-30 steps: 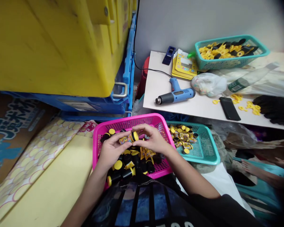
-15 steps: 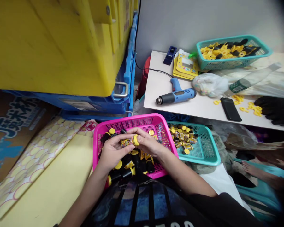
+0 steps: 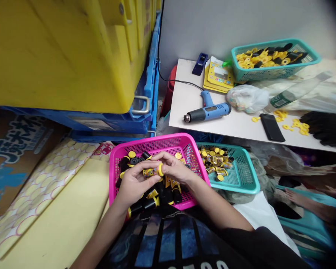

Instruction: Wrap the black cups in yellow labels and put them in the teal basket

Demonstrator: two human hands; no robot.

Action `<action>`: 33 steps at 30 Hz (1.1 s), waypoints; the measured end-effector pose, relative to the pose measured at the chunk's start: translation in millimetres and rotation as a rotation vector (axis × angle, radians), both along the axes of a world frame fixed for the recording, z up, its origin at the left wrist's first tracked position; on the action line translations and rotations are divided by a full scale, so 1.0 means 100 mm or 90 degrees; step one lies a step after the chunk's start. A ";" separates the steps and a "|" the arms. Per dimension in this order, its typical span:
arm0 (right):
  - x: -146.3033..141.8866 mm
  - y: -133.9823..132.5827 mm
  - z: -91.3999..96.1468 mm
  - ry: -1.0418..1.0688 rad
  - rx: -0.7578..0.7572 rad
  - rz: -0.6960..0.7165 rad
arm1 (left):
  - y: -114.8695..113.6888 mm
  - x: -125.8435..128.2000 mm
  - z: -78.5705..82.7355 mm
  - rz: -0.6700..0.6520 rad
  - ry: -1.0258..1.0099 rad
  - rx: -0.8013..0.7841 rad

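A small bottle (image 3: 150,172) with a printed yellow label and a yellow cap (image 3: 160,169) lies sideways between my two hands. My left hand (image 3: 134,181) is wrapped round its labelled body, thumb below and fingers above. With thumb and fingers, my right hand (image 3: 175,168) pinches the cap end. Beneath both hands stands a pink mesh basket (image 3: 189,138), holding several black tubes, some with yellow caps, and pieces with printed labels. On its right, a teal basket (image 3: 248,164) contains several small bottles with similar labels and yellow caps.
A blue heat gun (image 3: 212,113) lies on the white table (image 3: 182,91), near a black phone (image 3: 272,127) and loose yellow pieces. Behind is another teal basket (image 3: 277,73) of yellow and black parts. Yellow crate (image 3: 72,56) upper left. Another person's head and hand show at right.
Both hands stay round the small bottle, its label turned slightly. My right fingers have shifted a little at the cap. The whole view has moved slightly.
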State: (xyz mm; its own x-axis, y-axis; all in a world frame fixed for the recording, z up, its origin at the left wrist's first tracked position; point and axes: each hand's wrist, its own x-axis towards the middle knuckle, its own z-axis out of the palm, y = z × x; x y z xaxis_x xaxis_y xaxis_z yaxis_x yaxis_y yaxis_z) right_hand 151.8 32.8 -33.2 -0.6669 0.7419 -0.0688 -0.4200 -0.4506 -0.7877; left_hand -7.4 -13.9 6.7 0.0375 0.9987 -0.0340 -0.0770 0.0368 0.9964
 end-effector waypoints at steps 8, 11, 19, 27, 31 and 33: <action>0.03 -0.02 0.00 0.007 0.078 0.016 | -0.05 -0.05 0.03 -0.076 0.025 0.010; 0.08 -0.04 0.02 -0.014 0.095 0.017 | -0.05 -0.05 0.02 -0.101 0.045 0.015; 0.20 -0.26 0.20 -0.122 0.257 -0.140 | -0.03 -0.07 0.08 -0.061 0.171 0.152; 0.24 -0.29 0.25 -0.161 0.274 -0.242 | -0.10 -0.18 0.09 -0.094 0.105 0.042; 0.24 -0.30 0.23 -0.132 0.256 -0.215 | -0.07 -0.21 0.07 -0.034 0.116 0.092; 0.24 -0.30 0.23 -0.109 0.256 -0.208 | -0.06 -0.20 0.06 -0.036 0.087 0.097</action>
